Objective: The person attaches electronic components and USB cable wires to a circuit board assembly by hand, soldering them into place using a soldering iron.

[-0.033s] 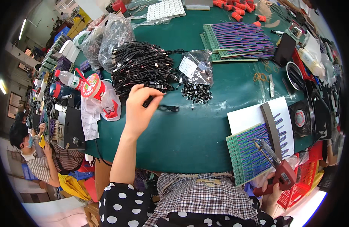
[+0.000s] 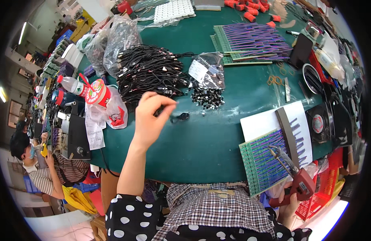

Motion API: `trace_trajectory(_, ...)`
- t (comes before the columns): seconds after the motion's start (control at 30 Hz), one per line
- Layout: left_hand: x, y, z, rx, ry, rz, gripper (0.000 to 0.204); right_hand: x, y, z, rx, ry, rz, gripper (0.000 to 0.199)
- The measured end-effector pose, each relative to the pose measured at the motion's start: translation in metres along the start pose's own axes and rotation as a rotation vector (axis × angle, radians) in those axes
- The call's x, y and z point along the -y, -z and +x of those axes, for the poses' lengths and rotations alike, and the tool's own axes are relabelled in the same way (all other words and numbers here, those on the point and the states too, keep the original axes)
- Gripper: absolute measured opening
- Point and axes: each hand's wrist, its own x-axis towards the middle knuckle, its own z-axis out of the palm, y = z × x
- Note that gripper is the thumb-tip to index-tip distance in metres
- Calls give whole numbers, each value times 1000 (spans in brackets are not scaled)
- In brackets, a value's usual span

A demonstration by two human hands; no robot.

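My left hand (image 2: 150,118) hovers over the near side of the black cable heap (image 2: 151,72), thumb and forefinger pinched together. What sits between those fingertips is too small to make out. Just right of the hand, a short black cable end (image 2: 180,117) shows against the green table. Farther right lies a pile of small black-and-silver connectors (image 2: 207,98), below a clear bag (image 2: 209,70) with a white label. At the lower right, my right hand (image 2: 289,209) is wrapped round a red soldering gun (image 2: 303,185). Its tip points over a green circuit board panel (image 2: 260,160) with purple wires.
Stacked wired panels (image 2: 250,44) and rubber bands (image 2: 276,80) occupy the back right. A dark bar (image 2: 288,138) crosses a white sheet (image 2: 258,122). On the left stand a red cup (image 2: 98,94), a bottle (image 2: 71,84) and a black box (image 2: 78,138). Another person (image 2: 40,164) sits far left.
The view has shifted slightly. My left hand's fingertips have dipped a little, and the black cable end beside them looks shorter and turned. My right hand keeps its grip on the soldering gun.
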Motion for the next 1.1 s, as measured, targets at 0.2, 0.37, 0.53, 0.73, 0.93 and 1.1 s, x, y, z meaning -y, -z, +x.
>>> trace_trajectory(0.2,-83,-55,-35,173,-304,-200,17,17,-20,-3,130,-161,-74,49)
trace_trajectory(0.37,-138,-84,-66,241,-687,-259,21,19,-55,4,234,-203,-62,45)
trace_trajectory(0.53,-153,-103,-74,252,-736,-357,28,13,-61,2,252,-222,-4,41)
trace_trajectory(0.73,-160,-104,-77,269,-909,-213,20,12,-61,1,192,-233,-19,35)
trace_trajectory(0.93,-159,-106,-78,253,-882,-224,20,12,-59,4,184,-141,-112,31)
trace_trajectory(1.1,-146,-105,-71,203,-789,-219,23,20,-57,7,203,-220,-57,32)
